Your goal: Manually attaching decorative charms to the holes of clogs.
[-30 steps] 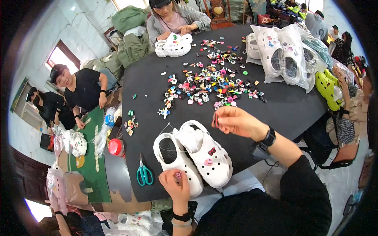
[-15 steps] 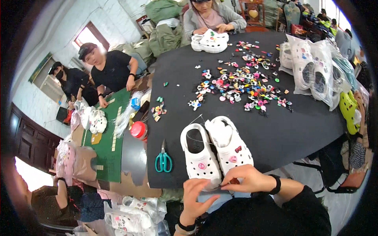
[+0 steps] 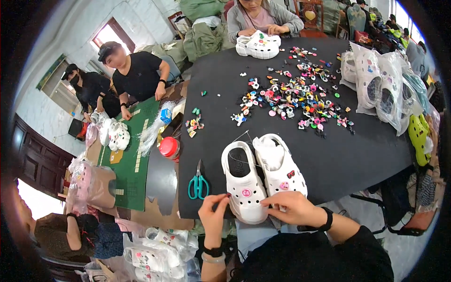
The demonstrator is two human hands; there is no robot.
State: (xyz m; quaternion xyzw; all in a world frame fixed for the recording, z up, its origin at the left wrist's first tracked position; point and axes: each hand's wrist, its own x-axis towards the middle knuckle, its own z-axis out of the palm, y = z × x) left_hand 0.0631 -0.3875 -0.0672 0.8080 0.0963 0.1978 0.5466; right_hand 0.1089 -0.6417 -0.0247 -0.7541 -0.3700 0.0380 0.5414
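A pair of white clog shoes (image 3: 263,174) with small coloured charms on the toes lies at the near edge of the black table (image 3: 221,108). My left hand (image 3: 213,214) pinches something tiny beside the left clog's toe. My right hand (image 3: 293,207) rests on the toe of the clogs, fingers pressed to the front edge. Its wrist wears a black watch. A heap of small coloured charms (image 3: 296,96) is spread over the middle of the table beyond the clogs.
Teal-handled scissors (image 3: 198,181) lie left of the clogs. A red-lidded jar (image 3: 170,146) stands further left. Bagged white clogs (image 3: 376,84) pile at the right edge. A person opposite holds another white pair (image 3: 258,45); two people sit at a green mat (image 3: 134,155).
The view has dropped closer to the clogs. My right hand came down from above the table to the clog toes, and my left hand has come up beside the left clog.
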